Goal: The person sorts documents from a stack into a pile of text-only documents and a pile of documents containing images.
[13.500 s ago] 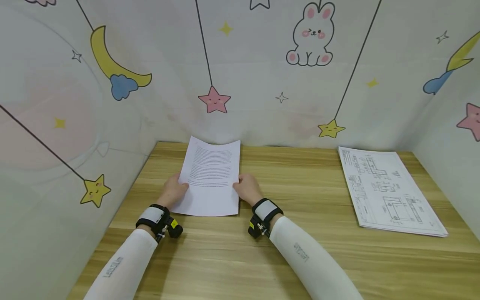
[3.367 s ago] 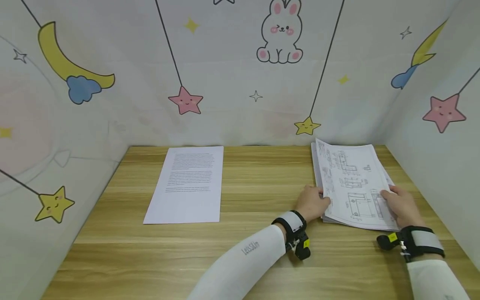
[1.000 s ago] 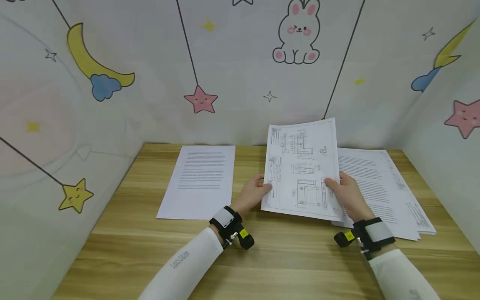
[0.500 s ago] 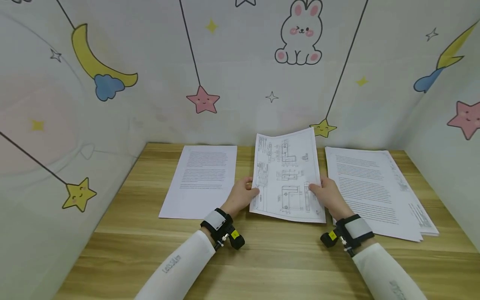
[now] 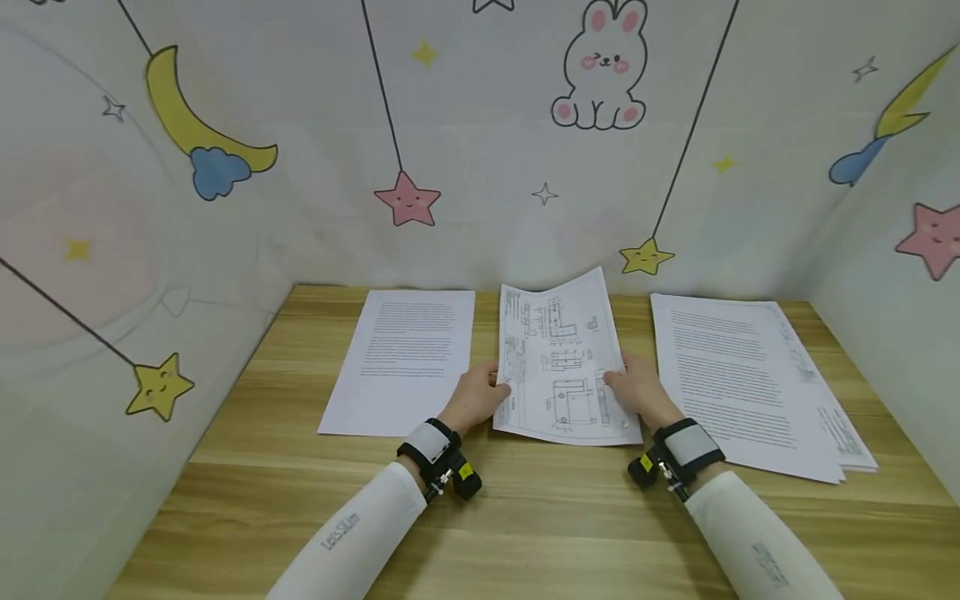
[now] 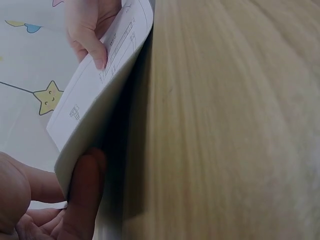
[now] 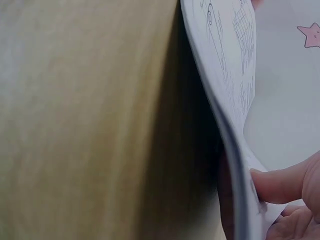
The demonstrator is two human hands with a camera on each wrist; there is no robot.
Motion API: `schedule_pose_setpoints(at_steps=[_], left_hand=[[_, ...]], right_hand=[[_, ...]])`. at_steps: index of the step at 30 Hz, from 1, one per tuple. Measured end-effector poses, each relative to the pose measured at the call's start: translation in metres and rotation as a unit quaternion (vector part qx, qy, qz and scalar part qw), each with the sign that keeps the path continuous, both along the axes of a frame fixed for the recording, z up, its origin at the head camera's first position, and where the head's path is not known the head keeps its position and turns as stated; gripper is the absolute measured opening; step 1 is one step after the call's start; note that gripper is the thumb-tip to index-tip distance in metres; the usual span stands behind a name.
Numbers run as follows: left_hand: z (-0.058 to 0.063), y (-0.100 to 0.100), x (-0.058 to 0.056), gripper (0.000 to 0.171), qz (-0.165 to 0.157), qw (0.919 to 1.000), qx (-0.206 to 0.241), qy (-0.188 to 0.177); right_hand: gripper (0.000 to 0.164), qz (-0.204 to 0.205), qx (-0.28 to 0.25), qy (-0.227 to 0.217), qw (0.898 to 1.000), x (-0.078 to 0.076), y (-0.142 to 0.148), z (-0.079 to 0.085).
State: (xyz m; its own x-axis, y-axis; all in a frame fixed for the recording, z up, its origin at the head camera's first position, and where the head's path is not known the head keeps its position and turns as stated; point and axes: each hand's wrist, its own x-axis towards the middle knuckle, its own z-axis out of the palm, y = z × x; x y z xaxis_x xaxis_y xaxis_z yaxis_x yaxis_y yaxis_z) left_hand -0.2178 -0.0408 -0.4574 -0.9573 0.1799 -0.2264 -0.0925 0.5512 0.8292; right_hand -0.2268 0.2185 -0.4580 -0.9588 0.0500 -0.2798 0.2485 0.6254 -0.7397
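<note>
Both hands hold a drawing sheet (image 5: 558, 350), white paper printed with technical line drawings, at the middle of the table. My left hand (image 5: 474, 398) pinches its left edge, thumb on top. At the right edge my right hand (image 5: 643, 392) grips it the same way. The sheet bows between the hands and its far edge rises toward the wall. In the left wrist view the left hand's fingers (image 6: 86, 185) lie under the paper, which slants over the tabletop. The right wrist view shows the right thumb (image 7: 280, 184) pressing on the printed face.
A text page (image 5: 408, 342) lies flat to the left, close to the left hand. On the right lies a fanned paper stack (image 5: 738, 383) with a text page on top and drawing sheets beneath. The wooden table (image 5: 540, 525) meets a patterned wall (image 5: 487, 142) behind.
Earlier the hands held the text page at left, then gripped papers at the right stack. Since then the drawing sheet has come left off the stack and, in the last second, lower toward the table.
</note>
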Motion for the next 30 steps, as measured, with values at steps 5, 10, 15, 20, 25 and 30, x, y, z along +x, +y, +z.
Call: schedule_pose_setpoints(at_steps=[5,10,15,20,25,30], left_hand=[[0.000,0.001,0.000,0.024,-0.020,0.9983,-0.049,0.023],[-0.004,0.004,-0.002,0.016,-0.057,0.9891,-0.122,0.058],[-0.006,0.007,-0.004,0.016,-0.050,0.9862,-0.148,0.055],[-0.004,0.006,-0.006,0.020,-0.046,0.9836,-0.164,0.061],[0.001,0.007,-0.006,0.021,-0.047,0.9755,-0.197,0.085],[0.005,0.012,-0.006,0.030,-0.047,0.9696,-0.219,0.097]], right_hand=[[0.053,0.009,0.044,0.014,0.999,-0.001,0.000,0.000],[0.054,0.026,0.106,0.035,0.993,0.000,0.001,0.000],[0.062,0.041,0.162,0.040,0.985,0.002,0.005,0.003],[0.060,0.047,0.208,0.038,0.976,0.003,0.010,0.008],[0.056,0.048,0.237,0.043,0.969,0.006,0.014,0.012],[0.039,0.062,0.244,0.063,0.966,0.007,0.022,0.012]])
